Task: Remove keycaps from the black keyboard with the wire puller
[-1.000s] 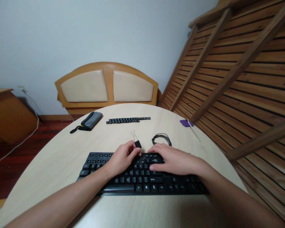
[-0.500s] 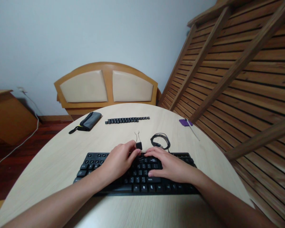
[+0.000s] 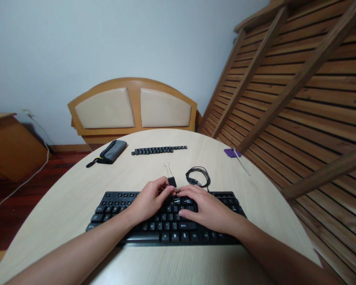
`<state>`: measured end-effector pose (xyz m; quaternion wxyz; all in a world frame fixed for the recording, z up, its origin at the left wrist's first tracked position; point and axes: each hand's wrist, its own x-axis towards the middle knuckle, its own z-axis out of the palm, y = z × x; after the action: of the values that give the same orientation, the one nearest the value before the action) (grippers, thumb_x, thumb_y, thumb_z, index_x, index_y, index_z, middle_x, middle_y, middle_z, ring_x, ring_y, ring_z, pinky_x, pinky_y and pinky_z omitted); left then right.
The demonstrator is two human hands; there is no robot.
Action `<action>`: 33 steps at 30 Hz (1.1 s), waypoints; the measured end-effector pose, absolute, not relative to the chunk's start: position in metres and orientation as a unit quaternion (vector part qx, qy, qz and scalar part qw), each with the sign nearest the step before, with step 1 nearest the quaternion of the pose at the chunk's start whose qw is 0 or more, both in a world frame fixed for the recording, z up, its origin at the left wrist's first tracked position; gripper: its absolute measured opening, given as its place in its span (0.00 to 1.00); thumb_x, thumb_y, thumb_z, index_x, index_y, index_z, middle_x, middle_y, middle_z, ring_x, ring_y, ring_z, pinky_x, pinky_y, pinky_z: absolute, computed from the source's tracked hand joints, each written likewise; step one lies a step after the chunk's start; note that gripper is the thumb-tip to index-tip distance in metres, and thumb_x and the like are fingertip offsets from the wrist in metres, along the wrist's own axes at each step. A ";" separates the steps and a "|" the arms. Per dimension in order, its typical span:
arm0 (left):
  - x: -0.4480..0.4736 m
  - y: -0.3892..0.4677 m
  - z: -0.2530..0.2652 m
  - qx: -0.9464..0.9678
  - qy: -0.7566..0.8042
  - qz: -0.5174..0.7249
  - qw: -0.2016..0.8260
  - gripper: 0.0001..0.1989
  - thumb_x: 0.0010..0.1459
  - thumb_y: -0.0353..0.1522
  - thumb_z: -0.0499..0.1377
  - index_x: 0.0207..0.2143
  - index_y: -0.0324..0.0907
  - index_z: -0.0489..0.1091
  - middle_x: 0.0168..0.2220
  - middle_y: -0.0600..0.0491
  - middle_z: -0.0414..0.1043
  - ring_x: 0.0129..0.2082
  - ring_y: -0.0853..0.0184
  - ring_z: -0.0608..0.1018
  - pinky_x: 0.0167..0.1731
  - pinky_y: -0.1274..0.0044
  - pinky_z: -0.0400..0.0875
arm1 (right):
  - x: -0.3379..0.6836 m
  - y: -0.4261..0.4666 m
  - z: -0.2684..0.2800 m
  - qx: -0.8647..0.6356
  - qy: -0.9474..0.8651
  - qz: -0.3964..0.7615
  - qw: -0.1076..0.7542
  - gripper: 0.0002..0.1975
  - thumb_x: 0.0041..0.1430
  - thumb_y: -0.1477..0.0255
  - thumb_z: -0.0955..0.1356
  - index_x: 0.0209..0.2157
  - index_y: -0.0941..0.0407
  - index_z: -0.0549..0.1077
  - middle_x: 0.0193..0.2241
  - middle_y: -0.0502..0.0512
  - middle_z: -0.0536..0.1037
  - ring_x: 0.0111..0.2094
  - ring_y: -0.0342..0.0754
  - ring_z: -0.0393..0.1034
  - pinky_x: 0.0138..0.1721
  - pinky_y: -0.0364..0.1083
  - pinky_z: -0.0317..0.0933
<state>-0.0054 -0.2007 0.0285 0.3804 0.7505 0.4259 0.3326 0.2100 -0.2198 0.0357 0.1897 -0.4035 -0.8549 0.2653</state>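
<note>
A black keyboard (image 3: 142, 236) lies across the table in front of me, with bare key sockets showing along its upper left rows. My left hand (image 3: 151, 198) is closed on a keycap puller (image 3: 172, 181), pinching it between thumb and fingers. Its black handle and two thin wire prongs stick up; its lower end is over the keyboard's top rows, partly hidden by fingers. Resting on the keyboard's right part, my right hand (image 3: 206, 208) has its thumb apart from the other fingers. Those fingertips are close to the puller's lower end; whether they touch it, I cannot tell.
Removed keycaps (image 3: 154, 150) are lined up in rows at the back of the round table (image 3: 62, 206). A grey zip pouch (image 3: 114, 151) lies back left. Behind the keyboard is its coiled cable (image 3: 198, 176). At right are a purple cloth (image 3: 230, 153) and a thin stick (image 3: 242, 164).
The keyboard has slid slightly left, its cable coil with it. My right hand has shifted left along with it. The puller in my left hand has moved a little left.
</note>
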 end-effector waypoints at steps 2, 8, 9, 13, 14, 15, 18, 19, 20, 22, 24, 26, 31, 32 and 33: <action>-0.006 -0.201 0.028 0.743 0.424 0.336 0.393 0.12 0.65 0.38 0.52 0.31 0.41 0.68 0.30 0.54 0.75 0.32 0.65 0.75 0.34 0.75 0.67 | 0.208 -0.220 0.035 -0.412 -0.851 0.260 0.197 0.18 0.59 0.63 0.69 0.51 0.51 0.71 0.53 0.54 0.72 0.54 0.52 0.64 0.56 0.52 0.56; -0.006 -0.202 0.027 0.762 0.430 0.324 0.360 0.13 0.64 0.38 0.53 0.31 0.41 0.69 0.28 0.54 0.73 0.30 0.66 0.73 0.31 0.76 0.64 | 0.207 -0.220 0.033 -0.420 -0.848 0.245 0.212 0.16 0.58 0.64 0.70 0.48 0.51 0.72 0.51 0.54 0.73 0.53 0.51 0.65 0.56 0.51 0.56; -0.006 -0.203 0.027 0.768 0.429 0.319 0.352 0.13 0.64 0.38 0.53 0.31 0.41 0.69 0.28 0.54 0.73 0.29 0.66 0.73 0.31 0.76 0.64 | 0.207 -0.220 0.033 -0.419 -0.849 0.243 0.212 0.15 0.58 0.64 0.69 0.47 0.51 0.72 0.51 0.54 0.73 0.53 0.51 0.65 0.56 0.51 0.57; -0.005 -0.206 0.027 0.795 0.428 0.292 0.315 0.11 0.64 0.36 0.53 0.30 0.41 0.68 0.27 0.55 0.73 0.28 0.67 0.73 0.29 0.77 0.62 | 0.208 -0.221 0.034 -0.414 -0.852 0.239 0.215 0.13 0.59 0.64 0.69 0.45 0.52 0.73 0.49 0.54 0.74 0.52 0.50 0.66 0.54 0.50 0.58; -0.005 -0.207 0.028 0.800 0.431 0.287 0.303 0.11 0.64 0.36 0.53 0.30 0.41 0.67 0.27 0.55 0.72 0.27 0.67 0.73 0.29 0.77 0.62 | 0.207 -0.221 0.033 -0.413 -0.852 0.238 0.216 0.13 0.59 0.64 0.69 0.45 0.52 0.73 0.49 0.54 0.74 0.52 0.50 0.66 0.54 0.50 0.58; -0.005 -0.208 0.028 0.805 0.433 0.282 0.291 0.11 0.64 0.36 0.53 0.30 0.41 0.67 0.27 0.55 0.72 0.27 0.67 0.73 0.28 0.77 0.62 | 0.207 -0.221 0.033 -0.412 -0.853 0.236 0.217 0.13 0.59 0.64 0.69 0.45 0.52 0.73 0.49 0.54 0.74 0.51 0.50 0.66 0.54 0.50 0.58; -0.004 -0.211 0.029 0.823 0.427 0.271 0.257 0.11 0.65 0.37 0.53 0.30 0.41 0.67 0.27 0.54 0.72 0.27 0.67 0.73 0.28 0.77 0.62 | 0.204 -0.220 0.031 -0.413 -0.854 0.225 0.221 0.10 0.59 0.66 0.69 0.42 0.52 0.73 0.47 0.53 0.74 0.50 0.50 0.67 0.53 0.50 0.59; -0.004 -0.212 0.029 0.831 0.420 0.267 0.249 0.11 0.65 0.37 0.53 0.30 0.41 0.67 0.27 0.54 0.72 0.27 0.67 0.73 0.28 0.77 0.62 | 0.203 -0.220 0.030 -0.416 -0.854 0.219 0.224 0.09 0.60 0.66 0.68 0.41 0.53 0.73 0.46 0.53 0.75 0.49 0.50 0.67 0.53 0.50 0.59; -0.004 -0.213 0.029 0.838 0.412 0.265 0.242 0.11 0.65 0.36 0.53 0.31 0.41 0.67 0.28 0.54 0.73 0.27 0.67 0.73 0.28 0.77 0.63 | 0.202 -0.220 0.029 -0.420 -0.853 0.212 0.226 0.07 0.60 0.67 0.68 0.40 0.53 0.73 0.46 0.54 0.75 0.49 0.50 0.67 0.52 0.50 0.60; -0.004 -0.214 0.029 0.847 0.396 0.265 0.234 0.11 0.65 0.36 0.53 0.32 0.41 0.68 0.29 0.54 0.73 0.28 0.67 0.74 0.29 0.77 0.64 | 0.200 -0.220 0.028 -0.427 -0.852 0.198 0.230 0.06 0.61 0.68 0.67 0.39 0.54 0.73 0.45 0.54 0.75 0.48 0.50 0.67 0.51 0.50 0.60; -0.003 -0.213 0.029 0.850 0.388 0.267 0.234 0.10 0.65 0.36 0.53 0.32 0.41 0.68 0.29 0.54 0.74 0.29 0.67 0.74 0.30 0.77 0.64 | 0.199 -0.220 0.027 -0.429 -0.853 0.189 0.229 0.06 0.61 0.68 0.67 0.39 0.55 0.73 0.45 0.54 0.75 0.48 0.50 0.67 0.51 0.50 0.60; -0.003 -0.212 0.029 0.842 0.398 0.274 0.240 0.10 0.65 0.35 0.53 0.31 0.41 0.67 0.28 0.54 0.73 0.28 0.68 0.74 0.29 0.78 0.64 | 0.199 -0.221 0.028 -0.430 -0.854 0.186 0.228 0.07 0.60 0.68 0.67 0.39 0.54 0.74 0.45 0.54 0.75 0.48 0.50 0.68 0.51 0.50 0.60; -0.002 -0.209 0.030 0.810 0.433 0.290 0.268 0.11 0.65 0.35 0.53 0.30 0.41 0.67 0.26 0.55 0.73 0.27 0.67 0.74 0.28 0.77 0.64 | 0.197 -0.220 0.029 -0.443 -0.843 0.202 0.227 0.06 0.61 0.69 0.68 0.39 0.53 0.74 0.45 0.52 0.75 0.48 0.50 0.68 0.50 0.50 0.60; -0.003 -0.208 0.030 0.808 0.432 0.291 0.276 0.11 0.65 0.35 0.53 0.30 0.41 0.67 0.27 0.54 0.74 0.28 0.67 0.75 0.29 0.77 0.64 | 0.197 -0.220 0.029 -0.445 -0.841 0.207 0.228 0.05 0.61 0.69 0.68 0.38 0.53 0.74 0.45 0.52 0.75 0.48 0.49 0.68 0.50 0.50 0.60; -0.003 -0.208 0.030 0.806 0.430 0.291 0.284 0.11 0.65 0.35 0.53 0.30 0.41 0.67 0.28 0.54 0.75 0.29 0.66 0.75 0.29 0.76 0.65 | 0.196 -0.220 0.029 -0.445 -0.839 0.211 0.230 0.05 0.61 0.69 0.68 0.38 0.53 0.74 0.45 0.52 0.75 0.48 0.49 0.68 0.50 0.50 0.60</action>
<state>-0.0029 -0.2082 0.0297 0.2844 0.8059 0.4300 0.2912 0.1965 -0.2197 0.0286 0.2299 -0.4452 -0.8393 0.2110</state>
